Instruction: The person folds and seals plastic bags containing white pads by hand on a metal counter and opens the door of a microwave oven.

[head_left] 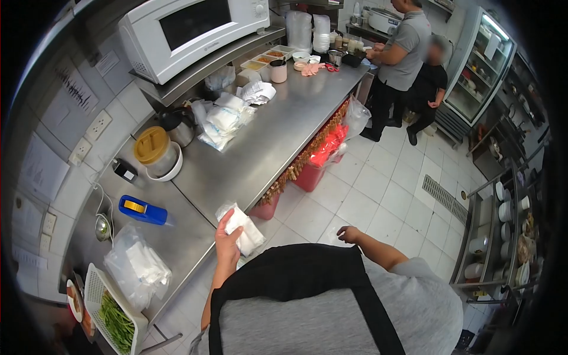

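My left hand (pixel 227 238) is closed around a white packet (pixel 247 232), soft and wrapped in clear plastic, beyond the front edge of the steel counter (pixel 260 148). My right hand (pixel 349 235) hangs over the tiled floor, its fingers curled together. A faint clear film shows by the fingertips; whether they grip it I cannot make out. On the counter to the left lies a clear plastic bag of white packets (pixel 139 266). A pile of similar white packets (pixel 225 121) lies farther back, by folded white papers (pixel 256 93).
A blue tape dispenser (pixel 144 210), yellow-lidded tub (pixel 155 151) and kettle (pixel 177 126) stand along the wall. A white basket of greens (pixel 92 296) sits near left. Above is a microwave (pixel 195 35). Two people (pixel 408 59) are at the far end; shelves (pixel 491 236) stand right.
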### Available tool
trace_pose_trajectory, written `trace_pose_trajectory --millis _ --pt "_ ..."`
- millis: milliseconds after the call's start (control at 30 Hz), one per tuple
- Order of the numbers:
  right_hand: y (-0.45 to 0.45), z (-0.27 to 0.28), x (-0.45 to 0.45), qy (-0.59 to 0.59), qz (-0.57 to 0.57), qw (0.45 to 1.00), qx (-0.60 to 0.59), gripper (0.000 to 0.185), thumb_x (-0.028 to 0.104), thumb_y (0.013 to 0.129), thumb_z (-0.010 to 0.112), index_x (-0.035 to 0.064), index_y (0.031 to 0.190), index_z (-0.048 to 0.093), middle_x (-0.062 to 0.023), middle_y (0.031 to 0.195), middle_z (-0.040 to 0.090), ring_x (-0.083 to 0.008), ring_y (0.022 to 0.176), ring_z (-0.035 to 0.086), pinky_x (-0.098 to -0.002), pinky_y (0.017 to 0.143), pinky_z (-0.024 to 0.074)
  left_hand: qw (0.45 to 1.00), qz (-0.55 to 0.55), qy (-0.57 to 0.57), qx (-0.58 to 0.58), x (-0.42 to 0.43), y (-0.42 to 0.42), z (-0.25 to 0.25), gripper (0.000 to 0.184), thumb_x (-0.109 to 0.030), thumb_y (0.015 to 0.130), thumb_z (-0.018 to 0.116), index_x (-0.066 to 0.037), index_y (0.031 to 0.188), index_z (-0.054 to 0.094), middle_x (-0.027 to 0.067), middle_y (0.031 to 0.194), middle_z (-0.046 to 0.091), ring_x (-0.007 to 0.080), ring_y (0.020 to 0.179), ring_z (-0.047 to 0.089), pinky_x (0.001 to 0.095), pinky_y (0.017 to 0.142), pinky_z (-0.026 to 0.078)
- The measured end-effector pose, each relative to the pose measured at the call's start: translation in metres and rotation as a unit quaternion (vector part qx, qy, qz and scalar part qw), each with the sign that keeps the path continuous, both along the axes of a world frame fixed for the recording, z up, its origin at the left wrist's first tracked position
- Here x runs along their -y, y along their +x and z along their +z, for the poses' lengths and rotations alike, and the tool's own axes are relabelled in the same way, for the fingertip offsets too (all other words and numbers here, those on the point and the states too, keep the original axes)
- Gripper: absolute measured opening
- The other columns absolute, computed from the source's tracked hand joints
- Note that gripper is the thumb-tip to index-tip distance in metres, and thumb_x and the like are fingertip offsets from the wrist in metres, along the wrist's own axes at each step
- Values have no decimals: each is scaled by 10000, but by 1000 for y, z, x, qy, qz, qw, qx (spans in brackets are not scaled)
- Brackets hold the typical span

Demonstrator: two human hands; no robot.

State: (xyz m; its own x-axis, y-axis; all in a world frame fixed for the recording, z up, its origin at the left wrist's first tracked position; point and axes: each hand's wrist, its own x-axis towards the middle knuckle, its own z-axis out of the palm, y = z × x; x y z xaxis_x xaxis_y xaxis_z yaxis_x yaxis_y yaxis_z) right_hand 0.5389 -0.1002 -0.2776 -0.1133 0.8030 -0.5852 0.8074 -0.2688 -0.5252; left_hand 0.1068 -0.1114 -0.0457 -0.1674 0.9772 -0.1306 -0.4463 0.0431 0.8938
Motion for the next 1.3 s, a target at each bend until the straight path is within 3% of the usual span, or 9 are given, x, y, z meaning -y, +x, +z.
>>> trace_pose_trajectory --millis 233,300,333,367,433,600,933,1133,1300 --pt "-100 43 -57 -124 -42 987 -96 293 247 763 705 137 1033 674 -90 819 682 -205 682 667 -360 577 539 1000 25 8 -12 2 -80 1 575 157 781 567 -51 1313 500 116 1232 560 210 1070 585 348 934 492" --pt "-104 43 -98 -101 4 963 -251 350 158 785 637 83 1126 612 -91 876 669 -196 721 663 -344 569 542 1000 24 8 -6 7 -97 9 571 155 783 565 -52 1312 501 112 1232 561 210 1077 582 350 942 488" --pt "-111 71 -107 61 96 951 -288 390 132 805 587 85 1192 578 -86 899 653 -177 694 635 -339 570 540 1000 24 4 -4 12 -107 10 569 153 784 564 -53 1311 501 110 1232 561 211 1080 581 351 945 486" --pt "-142 151 -116 -59 -109 940 -318 430 121 845 557 110 1275 532 -68 860 626 -149 641 588 -320 539 512 1000 23 3 3 14 -116 7 568 153 784 562 -54 1310 502 107 1240 557 208 1095 574 354 950 482" --pt "-172 234 -127 -29 -132 892 -432 434 141 915 530 141 1345 477 -21 735 571 -114 571 524 -272 490 442 1000 26 1 -6 18 -131 6 573 150 780 567 -50 1313 499 108 1250 551 210 1110 565 351 962 472" --pt "-243 295 -161 -70 -95 836 -536 432 140 937 537 155 1361 454 39 635 442 -71 501 421 -221 469 391 997 66 2 -49 38 -157 9 581 132 765 592 -23 1317 497 117 1305 517 208 1163 524 338 991 435" --pt "-495 290 -190 -73 134 915 -374 406 383 902 622 124 1208 561 -15 1034 519 -181 921 516 -374 793 480 976 211 21 -47 106 -186 13 539 121 801 591 -8 1316 500 89 1265 547 150 1112 537 273 943 446" --pt "-608 290 -177 -93 194 931 -294 502 501 857 636 137 1197 571 -25 1055 487 -208 926 499 -367 779 477 938 347 -5 -21 159 -184 10 546 123 808 590 -17 1326 491 104 1175 595 161 1033 587 292 906 484" --pt "-670 267 -183 -67 249 952 -163 452 543 828 633 141 1035 643 -45 1039 584 -196 766 515 -366 685 496 912 409 -5 -20 191 -176 5 560 109 810 599 -31 1339 481 101 1176 594 161 1049 584 308 905 491"
